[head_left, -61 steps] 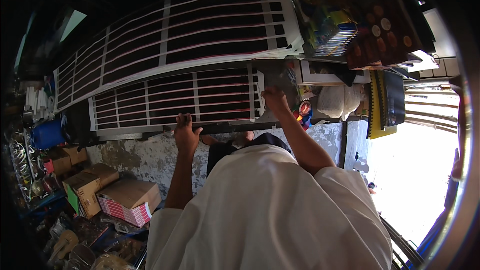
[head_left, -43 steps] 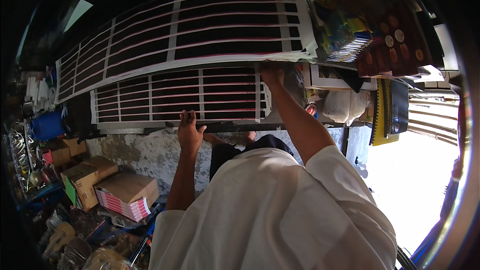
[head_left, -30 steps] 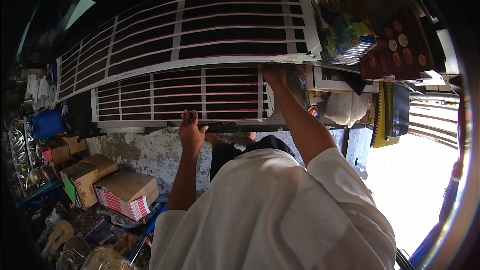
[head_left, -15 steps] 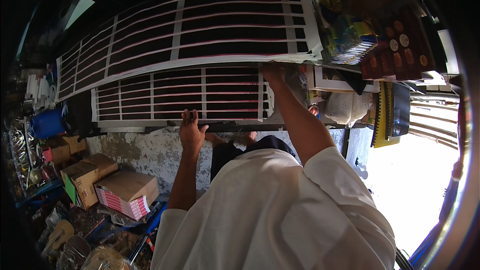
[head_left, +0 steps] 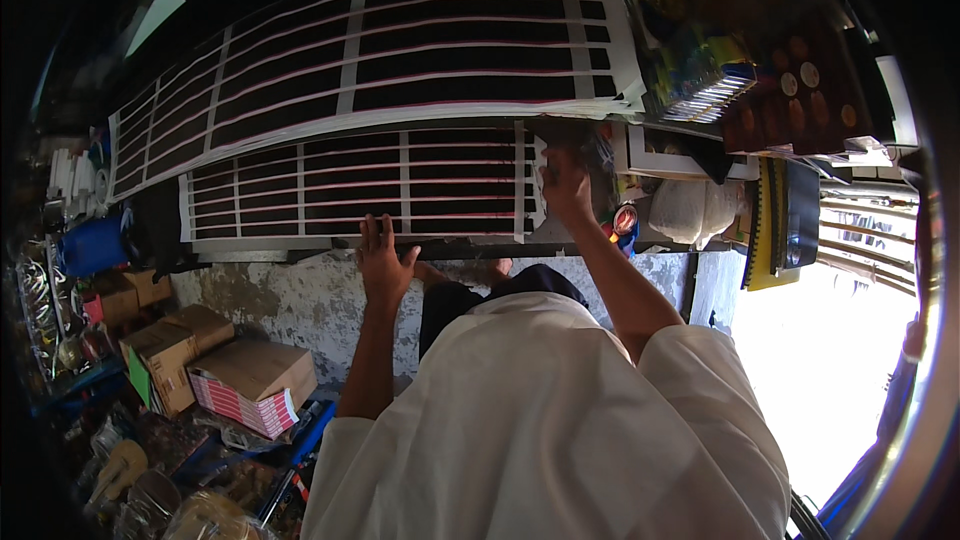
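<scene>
Spread before me is a dark sheet with white lines in a grid (head_left: 350,195). My left hand (head_left: 385,265) lies on its near edge, fingers stretched out and holding nothing. Beside the sheet's right end is my right hand (head_left: 567,188), in shadow, with its fingers curled in. What those fingers hold, if anything, is too dark to make out. Behind the sheet, a larger stack of similar gridded sheets (head_left: 480,35) overlaps its far edge.
Cardboard boxes (head_left: 255,375) and bagged goods crowd the lower left. To the right are a white plastic bag (head_left: 690,210), a white frame (head_left: 690,168), a yellow spiral-bound book (head_left: 765,230) and packs of pens (head_left: 710,90). A peeling wall (head_left: 300,290) drops below the table edge.
My right hand has drawn back toward me and slightly right, from the sheet's far right corner to beside its right end. My left hand stays at the near edge.
</scene>
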Demonstrator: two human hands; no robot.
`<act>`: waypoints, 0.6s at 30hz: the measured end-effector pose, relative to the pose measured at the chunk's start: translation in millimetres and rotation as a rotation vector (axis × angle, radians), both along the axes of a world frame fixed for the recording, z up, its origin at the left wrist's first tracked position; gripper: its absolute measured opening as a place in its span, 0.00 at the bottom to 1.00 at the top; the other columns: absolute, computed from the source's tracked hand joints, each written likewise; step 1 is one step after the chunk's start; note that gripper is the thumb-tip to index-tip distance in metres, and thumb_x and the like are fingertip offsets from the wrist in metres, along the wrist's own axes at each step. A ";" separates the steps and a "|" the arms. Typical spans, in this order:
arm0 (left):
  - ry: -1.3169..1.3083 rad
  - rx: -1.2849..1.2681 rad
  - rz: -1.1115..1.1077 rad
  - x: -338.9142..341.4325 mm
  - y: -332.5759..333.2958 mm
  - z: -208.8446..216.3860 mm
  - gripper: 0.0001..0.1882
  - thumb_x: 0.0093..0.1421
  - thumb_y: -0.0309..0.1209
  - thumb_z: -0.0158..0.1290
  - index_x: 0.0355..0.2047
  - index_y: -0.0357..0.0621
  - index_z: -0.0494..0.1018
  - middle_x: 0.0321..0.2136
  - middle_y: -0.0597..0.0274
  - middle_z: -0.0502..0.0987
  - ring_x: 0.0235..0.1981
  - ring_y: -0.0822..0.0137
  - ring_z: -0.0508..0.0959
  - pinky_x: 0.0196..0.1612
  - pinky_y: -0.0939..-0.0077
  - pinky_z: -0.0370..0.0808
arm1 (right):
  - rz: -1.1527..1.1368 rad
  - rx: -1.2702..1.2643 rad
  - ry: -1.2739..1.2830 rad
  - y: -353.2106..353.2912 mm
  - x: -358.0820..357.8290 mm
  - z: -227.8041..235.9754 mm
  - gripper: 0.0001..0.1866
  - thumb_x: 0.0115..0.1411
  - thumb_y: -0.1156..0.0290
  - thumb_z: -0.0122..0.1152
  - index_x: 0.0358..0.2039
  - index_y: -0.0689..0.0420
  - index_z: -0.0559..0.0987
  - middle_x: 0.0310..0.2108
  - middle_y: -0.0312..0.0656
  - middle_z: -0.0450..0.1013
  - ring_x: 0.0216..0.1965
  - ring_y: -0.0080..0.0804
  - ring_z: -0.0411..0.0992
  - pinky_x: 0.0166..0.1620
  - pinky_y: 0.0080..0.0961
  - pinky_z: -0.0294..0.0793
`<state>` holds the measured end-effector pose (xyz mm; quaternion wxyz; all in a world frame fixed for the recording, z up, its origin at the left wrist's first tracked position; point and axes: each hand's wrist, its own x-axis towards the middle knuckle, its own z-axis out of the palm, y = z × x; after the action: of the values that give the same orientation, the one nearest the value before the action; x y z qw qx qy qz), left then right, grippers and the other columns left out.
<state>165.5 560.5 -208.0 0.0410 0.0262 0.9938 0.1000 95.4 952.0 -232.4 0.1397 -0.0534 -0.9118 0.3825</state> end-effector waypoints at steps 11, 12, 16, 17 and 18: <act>0.202 0.438 -0.431 -14.4 113.6 10.0 0.21 0.64 0.31 0.69 0.57 0.44 0.83 0.51 0.56 0.79 0.52 0.49 0.80 0.54 0.50 0.80 | 0.207 0.036 -0.103 -19.7 93.6 19.8 0.18 0.57 0.76 0.75 0.48 0.55 0.84 0.48 0.48 0.77 0.53 0.56 0.76 0.59 0.50 0.76; 0.182 0.444 -0.456 -15.7 121.5 9.0 0.21 0.63 0.30 0.70 0.56 0.44 0.84 0.50 0.56 0.79 0.51 0.49 0.80 0.54 0.50 0.80 | 0.202 0.039 -0.108 -19.1 93.8 19.2 0.18 0.57 0.76 0.75 0.48 0.55 0.84 0.48 0.48 0.77 0.53 0.56 0.76 0.59 0.50 0.76; 0.163 0.451 -0.530 -17.6 136.5 3.0 0.20 0.60 0.28 0.71 0.53 0.45 0.84 0.48 0.58 0.78 0.48 0.51 0.80 0.50 0.51 0.80 | 0.236 0.064 -0.064 -17.8 94.9 18.1 0.19 0.55 0.78 0.73 0.49 0.54 0.84 0.49 0.47 0.74 0.53 0.55 0.75 0.58 0.52 0.77; 0.172 0.448 -0.528 -17.3 137.6 1.1 0.21 0.59 0.28 0.71 0.53 0.46 0.84 0.48 0.59 0.78 0.47 0.51 0.80 0.49 0.51 0.80 | 0.240 0.066 -0.063 -17.4 95.3 18.3 0.19 0.55 0.78 0.73 0.49 0.54 0.84 0.49 0.46 0.74 0.53 0.55 0.75 0.58 0.52 0.77; 0.179 0.444 -0.526 -16.4 138.2 -0.8 0.21 0.59 0.28 0.71 0.53 0.46 0.85 0.48 0.59 0.78 0.47 0.51 0.79 0.49 0.51 0.79 | 0.239 0.059 -0.076 -17.3 96.2 18.7 0.20 0.55 0.78 0.73 0.49 0.54 0.84 0.49 0.46 0.74 0.53 0.55 0.75 0.58 0.52 0.77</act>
<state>149.1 698.7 -208.8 -0.0287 0.2981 0.9067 0.2969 191.6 934.6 -213.7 0.0599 0.0454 -0.9271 0.3672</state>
